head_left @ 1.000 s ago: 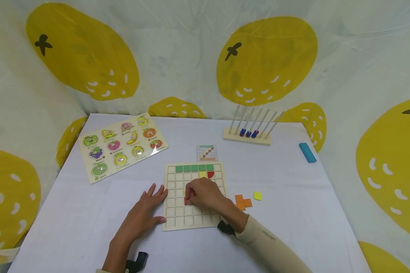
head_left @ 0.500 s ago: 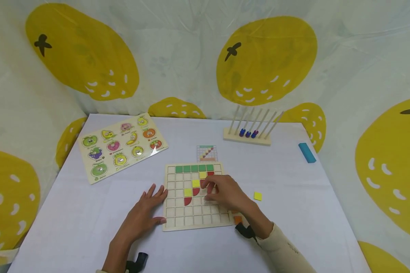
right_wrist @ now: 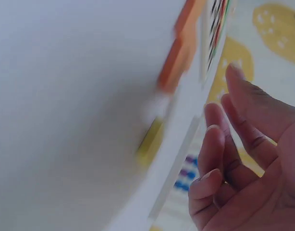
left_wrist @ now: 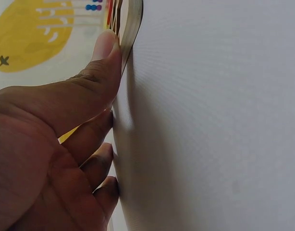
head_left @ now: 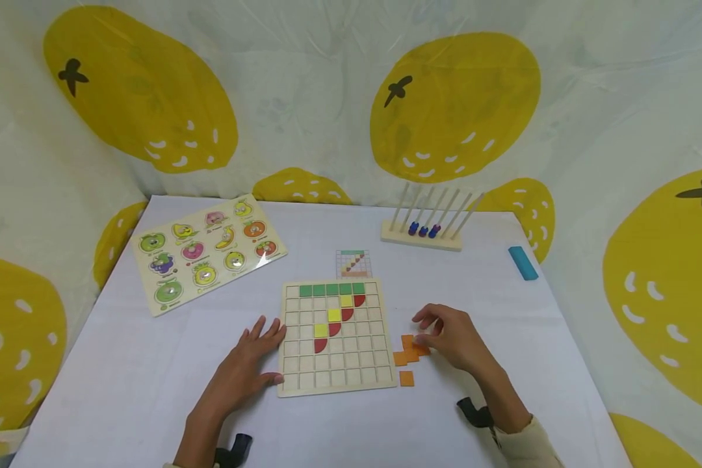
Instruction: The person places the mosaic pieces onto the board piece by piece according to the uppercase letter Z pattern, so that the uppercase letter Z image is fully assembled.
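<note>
A wooden grid board (head_left: 363,342) lies on the table with a row of green square tiles (head_left: 332,290) near its top. Below them, yellow squares (head_left: 334,315) and red quarter-round tiles (head_left: 320,345) run in a diagonal. My left hand (head_left: 240,372) rests with spread fingers at the board's left edge, thumb and fingertips touching it. To the right of the board, my right hand (head_left: 459,338) hovers beside several orange square tiles (head_left: 406,378), with its fingers bent and nothing between them. A loose yellow tile (right_wrist: 151,142) lies on the table in the right wrist view; in the head view the right hand hides it.
A small pattern card (head_left: 353,263) lies behind the board. A fruit puzzle board (head_left: 175,244) sits at the back left. At the back right stands a wooden peg rack (head_left: 421,242) with blue and purple beads, and farther right lies a teal block (head_left: 523,263).
My right hand has left the red tiles on the grid board and moved right, over to the loose tiles. The left hand has stayed at the board's edge.
</note>
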Available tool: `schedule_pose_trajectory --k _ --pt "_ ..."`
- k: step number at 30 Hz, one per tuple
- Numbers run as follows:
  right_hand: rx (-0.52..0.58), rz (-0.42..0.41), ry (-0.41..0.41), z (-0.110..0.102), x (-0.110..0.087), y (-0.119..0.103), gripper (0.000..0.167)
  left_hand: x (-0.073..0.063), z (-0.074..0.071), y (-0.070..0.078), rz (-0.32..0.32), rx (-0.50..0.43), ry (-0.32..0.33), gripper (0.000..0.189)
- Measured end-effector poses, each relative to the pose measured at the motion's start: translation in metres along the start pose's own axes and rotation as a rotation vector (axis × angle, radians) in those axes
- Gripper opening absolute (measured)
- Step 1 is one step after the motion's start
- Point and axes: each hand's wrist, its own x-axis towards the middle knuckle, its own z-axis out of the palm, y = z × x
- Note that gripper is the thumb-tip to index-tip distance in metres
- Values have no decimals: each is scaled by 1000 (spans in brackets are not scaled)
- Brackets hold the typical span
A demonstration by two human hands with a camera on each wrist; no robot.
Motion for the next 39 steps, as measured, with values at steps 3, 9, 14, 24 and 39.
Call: schedule_pose_trajectory --k 3,9,14,24,39 --pt "-39 34 37 -8 -6 13 31 0 0 0 3 -3 2 99" --pt "-94 120 50 -13 -13 29 32 1 -1 2 -4 -12 -2 100" --pt "-126 155 46 -10 -11 34 31 1 -1 1 -8 -12 -8 100" --pt "-114 134 66 -1 -3 31 26 2 2 -1 -16 -16 -2 102" --pt "44 -38 115 22 17 -32 20 1 2 -1 -19 -10 9 102"
